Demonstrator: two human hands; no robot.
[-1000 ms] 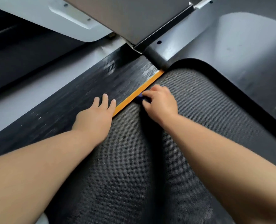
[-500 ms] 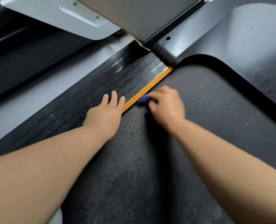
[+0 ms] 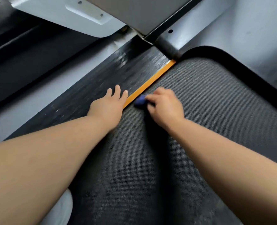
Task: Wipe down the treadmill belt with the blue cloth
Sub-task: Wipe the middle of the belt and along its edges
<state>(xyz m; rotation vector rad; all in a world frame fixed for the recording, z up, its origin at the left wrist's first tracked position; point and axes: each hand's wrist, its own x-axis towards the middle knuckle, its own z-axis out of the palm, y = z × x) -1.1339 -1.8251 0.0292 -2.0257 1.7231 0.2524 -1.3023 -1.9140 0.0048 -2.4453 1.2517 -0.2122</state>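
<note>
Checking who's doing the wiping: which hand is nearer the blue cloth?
Right. The right hand grips the blue cloth on the treadmill belt; the left hand lies flat on the ribbed side rail, beyond the orange strip.

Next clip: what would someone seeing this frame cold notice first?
The bright orange strip stands out first, running diagonally through the middle between the ribbed black side rail and the textured treadmill belt. Right beside it, the right hand grips a bunched blue cloth against the belt. The left hand rests flat on the rail, fingers straight.
</note>
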